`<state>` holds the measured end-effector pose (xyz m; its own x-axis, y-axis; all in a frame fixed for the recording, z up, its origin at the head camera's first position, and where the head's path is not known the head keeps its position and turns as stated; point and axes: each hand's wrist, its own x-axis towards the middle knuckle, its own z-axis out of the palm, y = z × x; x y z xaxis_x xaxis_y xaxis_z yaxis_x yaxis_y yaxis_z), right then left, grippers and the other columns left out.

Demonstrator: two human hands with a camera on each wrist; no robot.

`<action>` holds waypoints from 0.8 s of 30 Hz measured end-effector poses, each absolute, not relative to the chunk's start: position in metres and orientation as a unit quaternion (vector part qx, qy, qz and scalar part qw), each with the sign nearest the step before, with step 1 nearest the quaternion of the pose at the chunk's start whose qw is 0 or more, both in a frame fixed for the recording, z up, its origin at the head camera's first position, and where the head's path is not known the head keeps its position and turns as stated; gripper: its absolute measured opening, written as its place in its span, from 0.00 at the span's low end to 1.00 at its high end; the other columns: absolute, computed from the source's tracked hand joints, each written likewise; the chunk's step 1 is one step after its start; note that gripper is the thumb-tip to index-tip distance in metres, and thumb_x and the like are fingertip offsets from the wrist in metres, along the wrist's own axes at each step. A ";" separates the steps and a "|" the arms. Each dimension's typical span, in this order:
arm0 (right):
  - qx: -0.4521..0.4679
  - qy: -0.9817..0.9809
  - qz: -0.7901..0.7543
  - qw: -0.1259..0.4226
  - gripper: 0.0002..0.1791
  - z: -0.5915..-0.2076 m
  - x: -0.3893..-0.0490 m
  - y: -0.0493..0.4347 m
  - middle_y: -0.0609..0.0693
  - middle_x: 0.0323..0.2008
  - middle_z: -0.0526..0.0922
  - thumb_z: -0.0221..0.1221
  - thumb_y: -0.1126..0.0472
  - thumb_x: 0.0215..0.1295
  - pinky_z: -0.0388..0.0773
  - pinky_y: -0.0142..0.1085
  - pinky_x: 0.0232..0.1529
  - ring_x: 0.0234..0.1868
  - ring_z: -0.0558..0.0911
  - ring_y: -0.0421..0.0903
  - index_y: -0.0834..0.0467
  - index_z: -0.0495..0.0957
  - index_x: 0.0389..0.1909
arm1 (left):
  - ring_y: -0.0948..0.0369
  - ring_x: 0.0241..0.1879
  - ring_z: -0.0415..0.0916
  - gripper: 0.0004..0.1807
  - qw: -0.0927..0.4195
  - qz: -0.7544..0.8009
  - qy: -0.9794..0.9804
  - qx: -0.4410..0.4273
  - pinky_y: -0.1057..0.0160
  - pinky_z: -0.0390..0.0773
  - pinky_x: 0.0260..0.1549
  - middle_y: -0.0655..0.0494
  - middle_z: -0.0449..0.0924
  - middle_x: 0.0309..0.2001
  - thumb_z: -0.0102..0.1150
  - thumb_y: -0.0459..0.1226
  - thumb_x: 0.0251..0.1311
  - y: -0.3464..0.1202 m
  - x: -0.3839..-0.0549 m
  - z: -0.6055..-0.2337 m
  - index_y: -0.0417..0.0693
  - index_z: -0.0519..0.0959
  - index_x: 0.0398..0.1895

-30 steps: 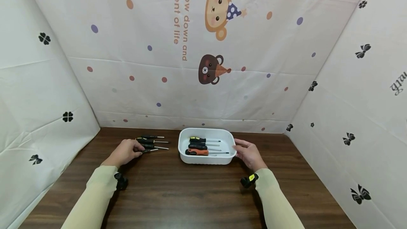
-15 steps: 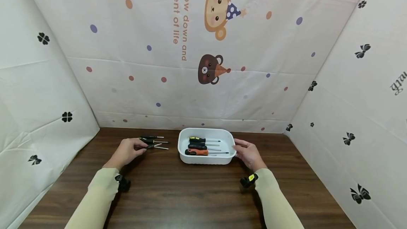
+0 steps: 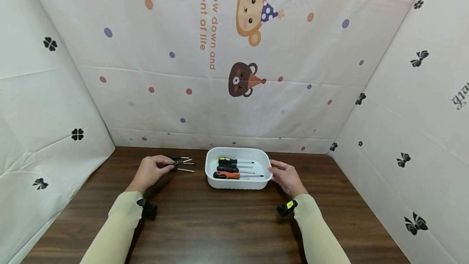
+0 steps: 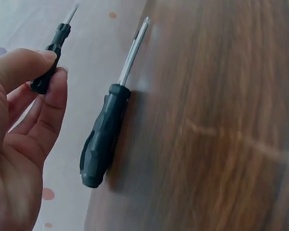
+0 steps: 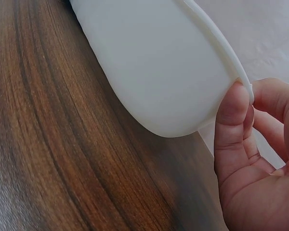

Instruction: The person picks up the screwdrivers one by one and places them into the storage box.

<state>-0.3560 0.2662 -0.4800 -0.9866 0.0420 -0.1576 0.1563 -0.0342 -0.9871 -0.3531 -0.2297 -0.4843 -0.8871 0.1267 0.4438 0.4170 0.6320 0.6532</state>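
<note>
White tray edge [image 3: 238, 184] pinched by right grip [image 3: 288, 178], left grip [image 3: 149, 172] pinches screwdriver [image 4: 59, 40], tabletop [image 3: 198, 207] between.

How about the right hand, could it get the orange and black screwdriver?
Probably yes: the orange and black screwdriver points toward the right hand, and nothing seems to lie on top. But that hand's grip on the white tub would likely have to loosen first.
</note>
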 end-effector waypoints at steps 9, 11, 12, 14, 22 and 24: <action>0.072 0.696 -0.713 0.040 0.28 -0.479 -0.356 0.267 0.63 0.57 0.84 0.67 0.67 0.66 0.83 0.29 0.33 0.29 0.82 0.40 0.64 0.76 0.67 | 0.62 0.46 0.85 0.06 0.166 -0.451 -0.865 -0.147 0.74 0.80 0.42 0.53 0.90 0.45 0.75 0.38 0.59 -0.216 -0.356 -0.480 0.52 0.92 0.39; 0.071 0.696 -0.713 0.040 0.28 -0.478 -0.355 0.267 0.62 0.57 0.84 0.67 0.67 0.66 0.83 0.30 0.33 0.29 0.82 0.40 0.64 0.76 0.67 | 0.66 0.45 0.84 0.07 0.165 -0.462 -0.859 -0.148 0.75 0.80 0.41 0.52 0.90 0.44 0.75 0.38 0.58 -0.213 -0.356 -0.478 0.51 0.92 0.39; 0.070 0.697 -0.713 0.040 0.28 -0.478 -0.355 0.266 0.62 0.57 0.84 0.67 0.67 0.66 0.84 0.30 0.33 0.29 0.82 0.39 0.64 0.76 0.67 | 0.66 0.45 0.84 0.07 0.163 -0.468 -0.856 -0.146 0.75 0.80 0.41 0.52 0.90 0.44 0.75 0.37 0.58 -0.211 -0.356 -0.477 0.50 0.92 0.40; 0.070 0.696 -0.714 0.040 0.27 -0.477 -0.355 0.266 0.62 0.57 0.84 0.67 0.68 0.66 0.84 0.30 0.33 0.29 0.82 0.39 0.65 0.76 0.66 | 0.66 0.46 0.84 0.08 0.159 -0.472 -0.855 -0.143 0.76 0.80 0.41 0.52 0.90 0.45 0.75 0.37 0.58 -0.208 -0.357 -0.475 0.49 0.92 0.40; 0.067 0.695 -0.715 0.041 0.27 -0.477 -0.353 0.266 0.63 0.58 0.83 0.66 0.68 0.66 0.84 0.30 0.34 0.29 0.82 0.39 0.65 0.75 0.67 | 0.55 0.49 0.85 0.08 0.139 -0.476 -0.858 -0.138 0.71 0.82 0.39 0.53 0.90 0.46 0.74 0.39 0.60 -0.197 -0.359 -0.468 0.51 0.92 0.43; 0.067 0.696 -0.714 0.041 0.27 -0.476 -0.353 0.266 0.64 0.58 0.83 0.66 0.68 0.66 0.84 0.30 0.34 0.29 0.82 0.39 0.65 0.76 0.67 | 0.58 0.48 0.85 0.08 0.140 -0.475 -0.857 -0.142 0.70 0.82 0.37 0.52 0.90 0.47 0.74 0.39 0.60 -0.195 -0.360 -0.466 0.52 0.92 0.42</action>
<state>-0.3531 0.2662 -0.4763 -0.9876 0.0350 -0.1529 0.1519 -0.0292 -0.9880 -0.3599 -0.1946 -0.4665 -0.9205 0.1108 0.3746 0.3765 0.5078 0.7749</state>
